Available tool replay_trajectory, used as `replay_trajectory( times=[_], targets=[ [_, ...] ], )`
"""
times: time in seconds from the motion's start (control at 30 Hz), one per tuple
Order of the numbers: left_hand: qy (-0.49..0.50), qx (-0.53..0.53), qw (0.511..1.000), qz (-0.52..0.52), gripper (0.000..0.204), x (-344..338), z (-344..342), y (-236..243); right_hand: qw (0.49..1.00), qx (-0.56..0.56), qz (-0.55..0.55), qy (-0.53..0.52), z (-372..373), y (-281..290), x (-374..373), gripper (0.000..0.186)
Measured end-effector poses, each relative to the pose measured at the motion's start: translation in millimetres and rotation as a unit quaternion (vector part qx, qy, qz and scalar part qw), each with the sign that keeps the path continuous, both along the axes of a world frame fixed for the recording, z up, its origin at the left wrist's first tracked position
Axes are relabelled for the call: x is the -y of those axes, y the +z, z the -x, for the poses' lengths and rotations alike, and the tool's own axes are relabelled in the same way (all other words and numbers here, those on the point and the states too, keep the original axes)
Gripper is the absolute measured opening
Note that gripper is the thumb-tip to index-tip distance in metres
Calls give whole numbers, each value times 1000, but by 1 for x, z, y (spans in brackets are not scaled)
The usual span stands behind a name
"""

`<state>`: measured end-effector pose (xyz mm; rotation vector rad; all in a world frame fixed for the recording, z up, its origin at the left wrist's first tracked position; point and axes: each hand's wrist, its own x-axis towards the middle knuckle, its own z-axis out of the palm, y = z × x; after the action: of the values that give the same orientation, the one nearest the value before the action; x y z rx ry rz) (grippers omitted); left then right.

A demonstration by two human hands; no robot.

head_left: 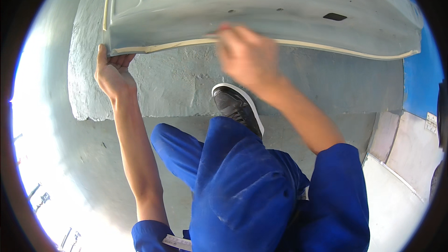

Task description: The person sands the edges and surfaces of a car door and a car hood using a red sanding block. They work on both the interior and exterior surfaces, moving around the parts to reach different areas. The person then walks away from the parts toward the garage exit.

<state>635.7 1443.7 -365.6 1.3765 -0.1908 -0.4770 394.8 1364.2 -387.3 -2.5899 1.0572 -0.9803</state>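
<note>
A large grey sheet-metal panel (196, 0) with holes and recesses spans the top of the view, with a cream strip (326, 47) along its lower edge and another up its left side. My left hand (114, 72) grips the panel's lower left corner, fingers curled under the edge. My right hand (245, 56) is motion-blurred over the lower edge near the middle, fingers bent together around something small, partly reddish, that I cannot make out.
Under the panel is a grey, rough-surfaced concrete step (168, 84), with my shoe (233, 102) on it and my blue-clad legs below. A blue and white wall (420, 79) with a socket stands at right. Glare washes out the left side.
</note>
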Motion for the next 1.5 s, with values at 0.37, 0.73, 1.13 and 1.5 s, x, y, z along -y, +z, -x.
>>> replay_trajectory(
  times=[0.37, 0.73, 1.13, 1.5],
  targets=[
    [-18, -21, 999, 17, 38, -2, 8, 7, 921, -147, 66, -356, 280, 20, 69, 20],
    [-35, -37, 997, 55, 39, 5, -5, -13, 991, 95, 74, -59, -7, -47, -23, 37],
    [-91, -56, 994, 10, 40, -7, -10, -8, 990, 23, 73, -121, 96, -12, -4, 25],
    [-139, -109, 984, 28, 38, -14, -25, -5, 966, 212, -144, 30, -156, 6, -44, 9]
  ],
)
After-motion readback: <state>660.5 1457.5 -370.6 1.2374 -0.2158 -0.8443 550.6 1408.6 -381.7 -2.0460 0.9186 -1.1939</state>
